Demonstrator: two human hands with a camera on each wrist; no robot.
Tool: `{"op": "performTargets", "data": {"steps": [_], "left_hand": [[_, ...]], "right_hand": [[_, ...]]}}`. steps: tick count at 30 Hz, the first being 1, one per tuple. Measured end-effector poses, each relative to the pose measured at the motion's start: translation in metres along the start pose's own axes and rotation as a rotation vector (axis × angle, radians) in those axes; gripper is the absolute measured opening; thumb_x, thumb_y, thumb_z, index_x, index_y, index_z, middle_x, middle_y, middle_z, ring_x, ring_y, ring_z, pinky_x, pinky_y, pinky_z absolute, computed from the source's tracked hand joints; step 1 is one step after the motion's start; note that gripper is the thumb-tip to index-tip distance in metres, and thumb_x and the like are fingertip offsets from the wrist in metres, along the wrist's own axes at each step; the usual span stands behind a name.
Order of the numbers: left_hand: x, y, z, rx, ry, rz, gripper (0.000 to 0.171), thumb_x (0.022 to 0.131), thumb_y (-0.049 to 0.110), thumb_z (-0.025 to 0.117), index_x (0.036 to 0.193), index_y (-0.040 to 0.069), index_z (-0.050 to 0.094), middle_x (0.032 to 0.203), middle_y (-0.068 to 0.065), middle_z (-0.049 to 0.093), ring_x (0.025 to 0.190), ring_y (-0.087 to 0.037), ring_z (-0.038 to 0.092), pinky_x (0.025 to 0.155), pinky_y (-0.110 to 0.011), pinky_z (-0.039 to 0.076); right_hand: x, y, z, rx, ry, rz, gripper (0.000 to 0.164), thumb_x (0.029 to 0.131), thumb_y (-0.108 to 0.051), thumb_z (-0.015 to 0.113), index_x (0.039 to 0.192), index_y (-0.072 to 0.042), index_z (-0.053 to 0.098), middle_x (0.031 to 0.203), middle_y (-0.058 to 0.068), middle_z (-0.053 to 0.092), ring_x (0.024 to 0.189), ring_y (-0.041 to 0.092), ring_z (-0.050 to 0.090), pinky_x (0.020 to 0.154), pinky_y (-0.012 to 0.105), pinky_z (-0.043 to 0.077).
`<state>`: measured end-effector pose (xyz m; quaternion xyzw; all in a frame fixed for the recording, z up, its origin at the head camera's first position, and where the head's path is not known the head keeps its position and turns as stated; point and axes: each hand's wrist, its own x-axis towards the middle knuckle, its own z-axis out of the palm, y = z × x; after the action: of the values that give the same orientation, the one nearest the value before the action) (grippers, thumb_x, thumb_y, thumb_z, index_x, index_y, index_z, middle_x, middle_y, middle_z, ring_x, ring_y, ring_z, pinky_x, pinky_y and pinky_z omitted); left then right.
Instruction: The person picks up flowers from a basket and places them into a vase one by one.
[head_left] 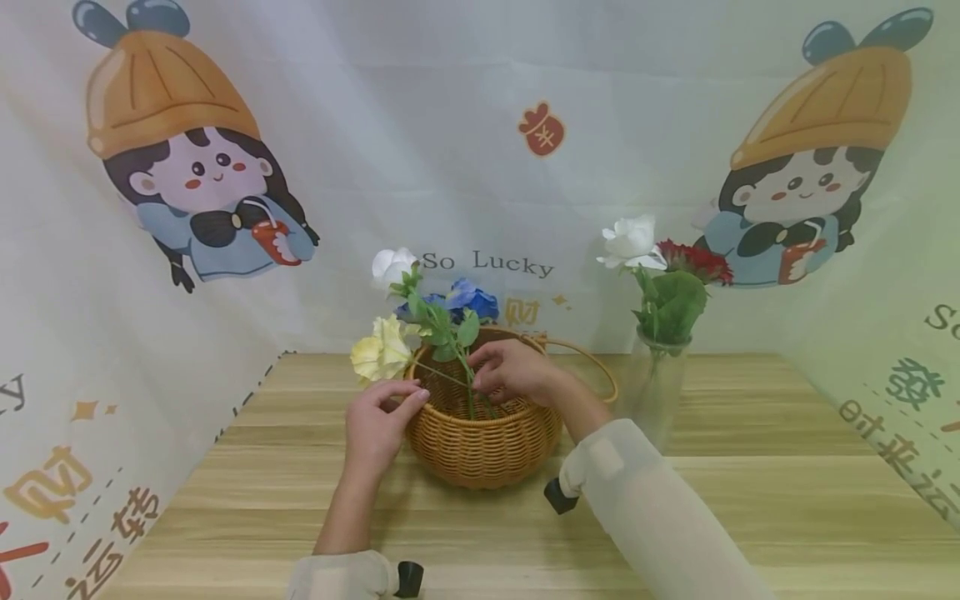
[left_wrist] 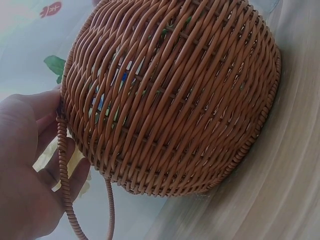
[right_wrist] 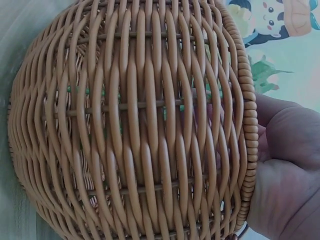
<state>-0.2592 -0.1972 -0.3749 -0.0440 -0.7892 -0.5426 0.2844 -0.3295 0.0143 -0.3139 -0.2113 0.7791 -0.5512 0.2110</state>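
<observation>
A round brown wicker basket (head_left: pixel 483 454) stands on the wooden table. In it lean a white flower (head_left: pixel 393 268) with green leaves, a blue flower (head_left: pixel 472 300) and a yellow flower (head_left: pixel 381 348) that hangs out over the left rim. With thumb and fingers, my left hand (head_left: pixel 378 421) holds the basket's left rim; the left wrist view shows the thumb at the rim and the fingers behind the looped handle (left_wrist: pixel 64 170). Over the opening, my right hand (head_left: pixel 517 371) pinches a green flower stem. The basket wall partly hides its fingertips in the right wrist view.
Right of the basket stands a clear glass vase (head_left: pixel 656 383) holding a white flower (head_left: pixel 632 242), a red flower (head_left: pixel 696 261) and green leaves. The other looped handle (head_left: pixel 611 379) sticks out toward the vase. A printed cloth backdrop (head_left: pixel 480 192) rises behind the table (head_left: pixel 480 542).
</observation>
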Motion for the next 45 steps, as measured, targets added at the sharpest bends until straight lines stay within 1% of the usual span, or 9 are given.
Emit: {"op": "performTargets", "data": {"steps": [7, 14, 21, 25, 29, 32, 36, 41, 45], "left_hand": [[0.000, -0.002, 0.002, 0.017, 0.039, 0.051, 0.006, 0.080, 0.009, 0.080, 0.083, 0.006, 0.076, 0.097, -0.008, 0.073, 0.073, -0.013, 0.059, 0.064, -0.019, 0.046], [0.000, -0.001, 0.001, 0.024, 0.013, 0.002, 0.009, 0.081, 0.011, 0.080, 0.086, 0.005, 0.076, 0.099, -0.008, 0.073, 0.076, -0.016, 0.059, 0.066, -0.020, 0.047], [0.000, -0.001, -0.001, 0.039, -0.001, -0.027, 0.011, 0.082, 0.014, 0.080, 0.088, 0.006, 0.076, 0.102, -0.007, 0.072, 0.076, -0.017, 0.058, 0.067, -0.022, 0.047], [0.000, -0.002, -0.001, 0.037, 0.001, -0.023, 0.010, 0.081, 0.013, 0.080, 0.087, 0.006, 0.077, 0.101, -0.006, 0.073, 0.076, -0.018, 0.058, 0.067, -0.022, 0.046], [0.000, -0.001, -0.001, 0.025, 0.002, -0.023, 0.010, 0.081, 0.012, 0.080, 0.087, 0.005, 0.076, 0.100, -0.007, 0.073, 0.077, -0.018, 0.059, 0.067, -0.022, 0.047], [0.000, -0.001, -0.001, 0.017, 0.004, -0.030, 0.010, 0.081, 0.012, 0.080, 0.086, 0.005, 0.076, 0.099, -0.006, 0.073, 0.076, -0.018, 0.059, 0.067, -0.023, 0.048], [0.000, -0.001, -0.002, 0.008, 0.001, -0.039, 0.010, 0.082, 0.014, 0.080, 0.087, 0.005, 0.076, 0.099, -0.006, 0.072, 0.076, -0.018, 0.059, 0.066, -0.023, 0.048], [0.001, -0.002, -0.002, -0.002, -0.004, -0.044, 0.010, 0.082, 0.012, 0.079, 0.087, 0.005, 0.076, 0.100, -0.008, 0.072, 0.075, -0.018, 0.059, 0.066, -0.024, 0.049], [0.001, -0.002, -0.002, 0.002, 0.002, -0.038, 0.009, 0.081, 0.011, 0.080, 0.087, 0.005, 0.076, 0.099, -0.008, 0.072, 0.074, -0.018, 0.059, 0.066, -0.024, 0.049]], "right_hand": [[0.000, 0.002, 0.002, -0.041, 0.058, -0.040, 0.027, 0.093, 0.004, 0.061, 0.120, 0.007, 0.060, 0.094, 0.013, 0.065, 0.076, 0.019, 0.063, 0.068, 0.034, 0.057], [-0.002, 0.002, 0.005, -0.062, 0.133, -0.079, 0.024, 0.090, 0.001, 0.066, 0.114, 0.005, 0.065, 0.092, 0.011, 0.067, 0.072, 0.018, 0.062, 0.071, 0.041, 0.056], [-0.001, 0.005, 0.008, -0.044, 0.234, -0.124, 0.023, 0.088, 0.002, 0.068, 0.110, 0.008, 0.066, 0.090, 0.012, 0.069, 0.078, 0.019, 0.065, 0.071, 0.034, 0.056], [0.000, 0.005, 0.011, -0.024, 0.299, -0.130, 0.022, 0.088, 0.001, 0.069, 0.108, 0.009, 0.066, 0.095, 0.014, 0.069, 0.089, 0.032, 0.066, 0.076, 0.035, 0.056], [-0.003, 0.001, 0.013, -0.047, 0.375, -0.138, 0.022, 0.087, -0.002, 0.071, 0.107, 0.007, 0.067, 0.098, 0.014, 0.070, 0.091, 0.033, 0.066, 0.075, 0.034, 0.056], [-0.006, -0.001, 0.013, -0.021, 0.413, -0.176, 0.019, 0.088, -0.001, 0.070, 0.105, 0.008, 0.067, 0.097, 0.017, 0.070, 0.087, 0.032, 0.067, 0.074, 0.034, 0.056], [-0.009, -0.002, 0.012, 0.075, 0.449, -0.230, 0.019, 0.089, 0.004, 0.066, 0.105, 0.013, 0.064, 0.094, 0.023, 0.069, 0.087, 0.036, 0.068, 0.072, 0.033, 0.057], [-0.012, 0.001, 0.008, 0.123, 0.509, -0.265, 0.022, 0.088, 0.003, 0.067, 0.108, 0.012, 0.065, 0.092, 0.021, 0.070, 0.080, 0.026, 0.069, 0.073, 0.034, 0.058], [-0.017, 0.002, 0.004, 0.192, 0.540, -0.283, 0.021, 0.089, 0.004, 0.066, 0.108, 0.013, 0.063, 0.092, 0.020, 0.070, 0.082, 0.025, 0.069, 0.079, 0.038, 0.057]]}}
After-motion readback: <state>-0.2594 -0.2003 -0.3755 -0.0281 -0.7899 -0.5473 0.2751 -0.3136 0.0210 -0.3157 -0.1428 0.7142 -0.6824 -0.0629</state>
